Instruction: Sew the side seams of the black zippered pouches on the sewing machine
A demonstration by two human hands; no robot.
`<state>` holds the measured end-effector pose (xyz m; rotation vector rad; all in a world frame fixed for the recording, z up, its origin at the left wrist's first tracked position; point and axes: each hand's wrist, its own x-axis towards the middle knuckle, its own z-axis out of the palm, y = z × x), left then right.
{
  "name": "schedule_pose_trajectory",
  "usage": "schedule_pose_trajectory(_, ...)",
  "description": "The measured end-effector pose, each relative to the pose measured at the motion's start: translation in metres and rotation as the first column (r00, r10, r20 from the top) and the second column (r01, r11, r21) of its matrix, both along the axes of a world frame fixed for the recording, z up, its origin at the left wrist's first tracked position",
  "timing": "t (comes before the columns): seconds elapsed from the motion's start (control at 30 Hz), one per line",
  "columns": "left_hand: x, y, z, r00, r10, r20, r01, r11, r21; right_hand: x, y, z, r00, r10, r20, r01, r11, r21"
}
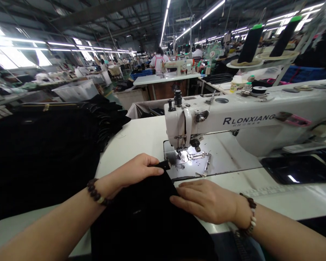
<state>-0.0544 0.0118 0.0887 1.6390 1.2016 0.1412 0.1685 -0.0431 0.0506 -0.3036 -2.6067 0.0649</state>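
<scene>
A large piece of black fabric (149, 217) hangs over the table's front edge and reaches up toward the sewing machine (184, 127). My left hand (141, 170) pinches its upper corner, where a short rolled or folded end sticks out past the thumb. That end lies just in front of and left of the presser foot (180, 154), apart from it. My right hand (206, 201) rests on the fabric's right edge, fingers stretched out and palm down. A metal guide (206, 163) sits on the machine's steel plate, right of the needle.
A tall stack of black fabric pieces (43, 145) covers the left side. A dark phone-like slab (296, 169) lies on the right of the table. Black thread cones (250, 45) stand behind the machine. Another person (159, 61) sits at a machine farther back.
</scene>
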Motion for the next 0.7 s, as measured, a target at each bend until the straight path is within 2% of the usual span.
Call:
schedule_pose_trajectory(0.17,0.007,0.009,-0.012,0.999,0.001,0.043,0.002,0.997,-0.071,0.001,0.002,-0.007,0.988,-0.152,-0.036,0.149,0.987,-0.067)
schedule_pose_trajectory(0.27,0.010,0.013,-0.019,0.999,-0.034,0.025,0.036,0.998,-0.059,0.008,0.004,-0.008,0.996,-0.093,-0.001,0.093,0.995,0.034)
schedule_pose_trajectory(0.37,0.014,0.017,-0.028,0.994,-0.083,-0.065,0.086,0.995,0.045,0.015,0.008,-0.010,0.995,-0.067,0.080,0.060,0.995,0.077)
schedule_pose_trajectory(0.43,0.017,0.020,-0.033,0.991,-0.074,-0.115,0.088,0.989,0.121,0.015,0.011,-0.012,0.986,-0.068,0.153,0.058,0.996,0.072)
schedule_pose_trajectory(0.57,0.022,0.031,-0.046,0.975,0.002,-0.223,0.069,0.948,0.312,0.005,0.023,-0.016,0.932,-0.110,0.346,0.092,0.993,0.068)
schedule_pose_trajectory(0.7,0.028,0.056,-0.060,0.945,0.108,-0.310,0.060,0.872,0.486,-0.011,0.046,-0.022,0.846,-0.192,0.497,0.172,0.981,0.086)
